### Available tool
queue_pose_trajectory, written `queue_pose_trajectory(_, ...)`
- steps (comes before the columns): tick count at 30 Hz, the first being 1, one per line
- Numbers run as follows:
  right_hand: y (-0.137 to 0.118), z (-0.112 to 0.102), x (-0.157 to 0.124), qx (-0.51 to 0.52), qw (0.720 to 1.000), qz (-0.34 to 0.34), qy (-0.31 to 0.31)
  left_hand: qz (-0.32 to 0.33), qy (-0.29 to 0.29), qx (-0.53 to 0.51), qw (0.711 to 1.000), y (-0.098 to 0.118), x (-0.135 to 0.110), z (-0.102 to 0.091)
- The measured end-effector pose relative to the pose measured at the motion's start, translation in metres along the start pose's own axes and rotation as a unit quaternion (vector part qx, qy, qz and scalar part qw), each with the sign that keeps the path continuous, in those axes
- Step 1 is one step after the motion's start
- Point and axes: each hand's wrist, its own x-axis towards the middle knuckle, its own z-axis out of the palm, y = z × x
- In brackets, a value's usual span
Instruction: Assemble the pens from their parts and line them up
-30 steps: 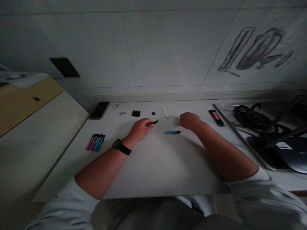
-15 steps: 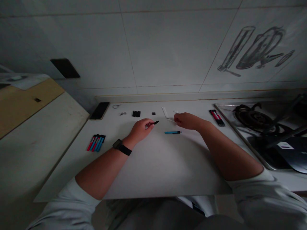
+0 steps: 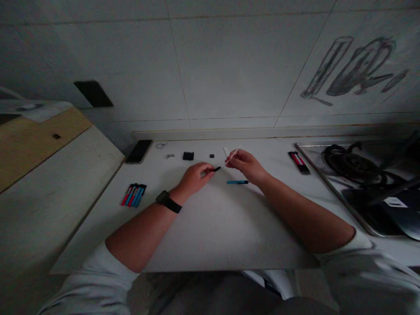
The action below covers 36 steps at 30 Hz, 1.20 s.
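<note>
1 black piece [image 3: 217,169] and 1 thin white stick [image 3: 234,154], pinched in the grip of the left hand [image 3: 195,178] and right hand [image 3: 246,166] respectively, jut out near the frame's centre above the bench [image 3: 210,232], probably to keep their ends free.

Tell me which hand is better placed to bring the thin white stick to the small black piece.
Probably the right hand: it pinches the white stick, whose lower end shows near the black piece, while the left hand holds that piece.
</note>
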Motion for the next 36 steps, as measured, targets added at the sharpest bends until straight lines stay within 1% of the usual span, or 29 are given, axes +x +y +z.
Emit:
queue_pose_trajectory(2, 0.005, 0.001, 0.0, 0.024, 0.999, 0.0, 0.022, 0.003, -0.002, 0.0, 1.0, 0.001, 0.0, 0.0)
queue_pose_trajectory(5, 0.006, 0.002, -0.001, 0.039, 0.999, -0.001, 0.033, 0.003, -0.005, -0.005, 1.0, 0.001, 0.0, -0.001)
queue_pose_trajectory(14, 0.007, 0.008, -0.004, 0.006, 1.0, -0.02, 0.004, 0.003, 0.0, -0.013, 1.0, 0.002, 0.0, 0.0)
queue_pose_trajectory(23, 0.013, 0.012, -0.008, -0.109, 0.992, -0.051, -0.028, -0.009, 0.0, -0.049, 0.999, 0.003, -0.001, 0.001)
queue_pose_trajectory(25, 0.011, 0.012, -0.009, -0.123, 0.991, -0.056, -0.021, -0.01, 0.002, -0.05, 0.999, 0.003, -0.001, 0.002)
queue_pose_trajectory(29, 0.008, 0.01, -0.008, -0.127, 0.99, -0.064, 0.024, -0.008, 0.006, -0.04, 0.999, 0.003, 0.0, 0.002)
queue_pose_trajectory(31, 0.008, 0.009, -0.007, -0.132, 0.989, -0.064, 0.035, -0.003, 0.008, -0.034, 0.999, 0.003, 0.001, 0.001)
queue_pose_trajectory(33, 0.009, 0.007, -0.007, -0.163, 0.984, -0.064, 0.036, 0.001, 0.011, -0.028, 1.0, 0.003, 0.001, 0.001)
queue_pose_trajectory(36, 0.01, 0.005, -0.008, -0.246, 0.966, -0.068, 0.035, 0.003, 0.014, -0.018, 1.0, 0.002, 0.0, 0.0)
